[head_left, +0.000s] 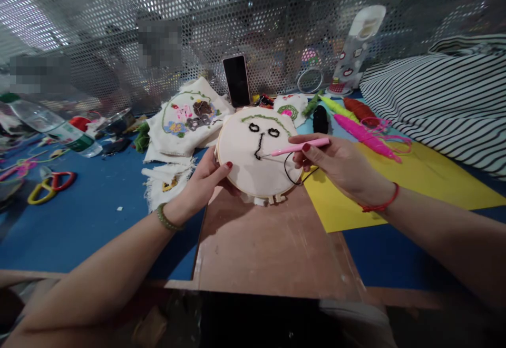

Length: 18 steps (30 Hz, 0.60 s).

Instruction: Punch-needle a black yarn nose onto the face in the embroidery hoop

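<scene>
Closest to the camera, which I watch from far away, are the left forearm (118, 263) and the right forearm (438, 232). I see the left hand (203, 179) gripping the embroidery hoop (256, 195) at its left edge, with the thumb on top. The hoop is tilted above the brown board (269, 253); whether it touches this board, I cannot tell. Its white cloth (241, 153) carries two black rings, a black line below them and a green arc above. The right hand (328, 158) pinches a pink needle pen (302, 146) between thumb and fingers. Its metal tip is at the lower end of the black line, but I cannot tell if it enters the cloth. Under the pen, a black thread (286, 168) makes a loose loop. Behind the hoop stands a phone (236, 80), and scissors (49, 185) lie well apart on the left.
</scene>
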Each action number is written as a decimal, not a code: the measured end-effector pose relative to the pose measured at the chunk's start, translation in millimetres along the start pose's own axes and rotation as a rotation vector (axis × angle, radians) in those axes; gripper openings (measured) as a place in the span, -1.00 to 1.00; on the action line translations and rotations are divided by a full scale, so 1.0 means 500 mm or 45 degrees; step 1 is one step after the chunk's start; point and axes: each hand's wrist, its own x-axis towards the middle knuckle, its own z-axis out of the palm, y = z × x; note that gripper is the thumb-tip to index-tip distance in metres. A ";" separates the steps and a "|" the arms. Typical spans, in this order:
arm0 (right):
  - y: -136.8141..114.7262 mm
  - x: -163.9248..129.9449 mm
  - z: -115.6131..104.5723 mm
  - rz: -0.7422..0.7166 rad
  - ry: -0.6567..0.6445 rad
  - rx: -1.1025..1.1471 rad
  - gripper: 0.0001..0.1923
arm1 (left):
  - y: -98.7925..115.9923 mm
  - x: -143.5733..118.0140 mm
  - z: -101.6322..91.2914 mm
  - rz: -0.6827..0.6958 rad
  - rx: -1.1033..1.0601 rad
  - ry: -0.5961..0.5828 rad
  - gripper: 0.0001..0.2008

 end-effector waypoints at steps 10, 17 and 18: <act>0.034 0.007 0.011 -0.050 0.078 0.161 -0.61 | 0.000 -0.001 0.002 0.008 -0.044 -0.009 -0.49; 0.036 0.003 0.009 -0.076 0.051 -0.003 -0.62 | 0.005 -0.002 0.003 -0.013 -0.052 -0.008 -0.48; 0.035 0.000 0.010 -0.088 0.030 -0.046 -0.63 | 0.006 -0.002 0.003 -0.017 -0.049 -0.005 -0.48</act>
